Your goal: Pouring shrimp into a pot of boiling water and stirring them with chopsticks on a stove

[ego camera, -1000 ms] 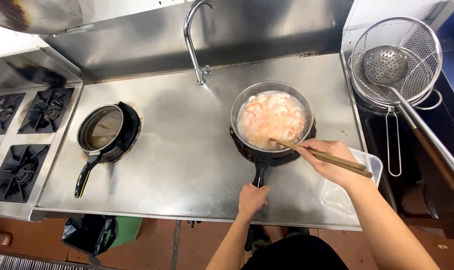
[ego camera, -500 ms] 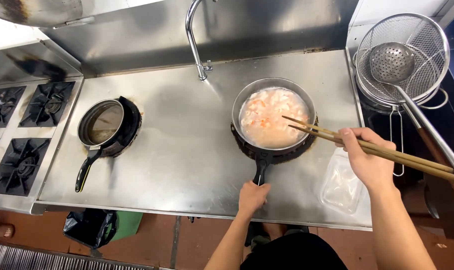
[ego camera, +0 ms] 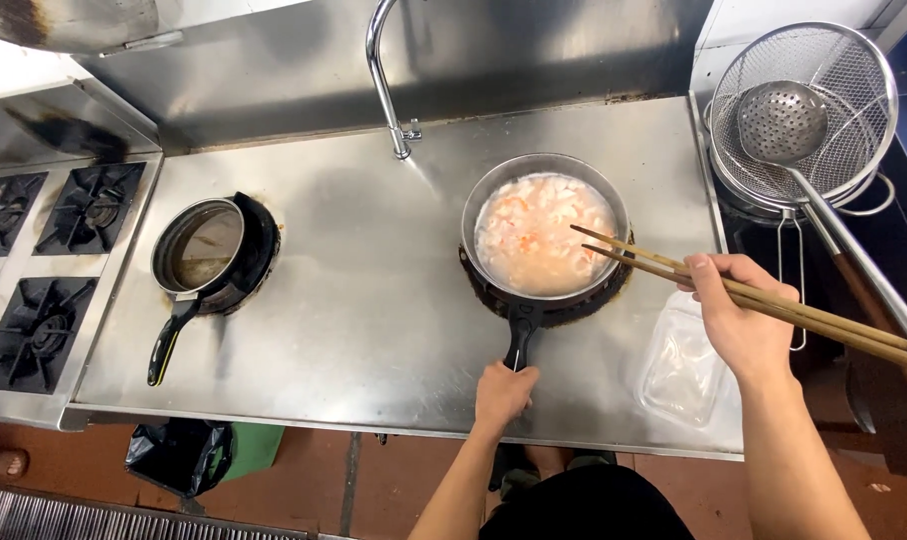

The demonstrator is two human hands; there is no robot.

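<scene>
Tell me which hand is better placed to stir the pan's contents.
Right. The right hand holds the chopsticks, tips over the food in the pan; the left hand grips the pan handle.

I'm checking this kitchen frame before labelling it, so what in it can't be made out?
- Head view: the pan handle's end is covered by the left hand.
- The chopsticks run through the right hand; their rear ends are cut by the right edge.
- The pale pieces in the pan are too small to identify.
- The clear plastic tub is partly behind the right forearm.
</scene>
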